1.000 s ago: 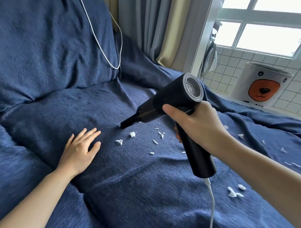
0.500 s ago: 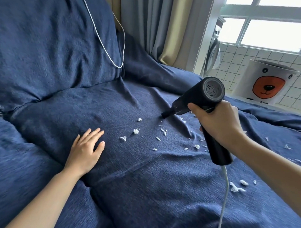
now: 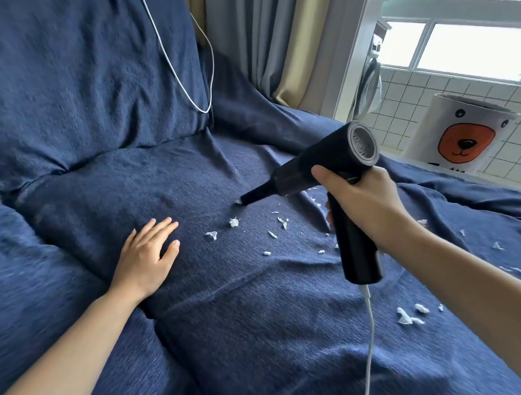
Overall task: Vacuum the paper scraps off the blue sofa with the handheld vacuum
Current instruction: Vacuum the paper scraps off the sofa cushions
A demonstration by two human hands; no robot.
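Nozzle has swung back left since half a second ago: it was over the right-hand scatter, now its tip sits on the sofa [image 3: 189, 328] seat at the far-left scrap [image 3: 238, 201], which looks half drawn into the mouth. A second ago the tip was also out at this left edge, so the stroke reads as a back-and-forth sweep.

Meaning for the task: early to mid way. Most scraps remain: a loose band just right of the nozzle, a clump [image 3: 408, 316] near the cord [image 3: 370, 334], a few by the right forearm.

Right hand [image 3: 362, 206] is wrapped round the vacuum [image 3: 322, 161] where barrel meets grip, thumb laid along the barrel, fingers curled about the handle; wrist cocked so the nozzle points down and left.

Left hand [image 3: 146, 257] lies flat on the seat left of the scraps, fingers straight and slightly spread, holding nothing, apparently keeping the cover taut; it has stayed put.
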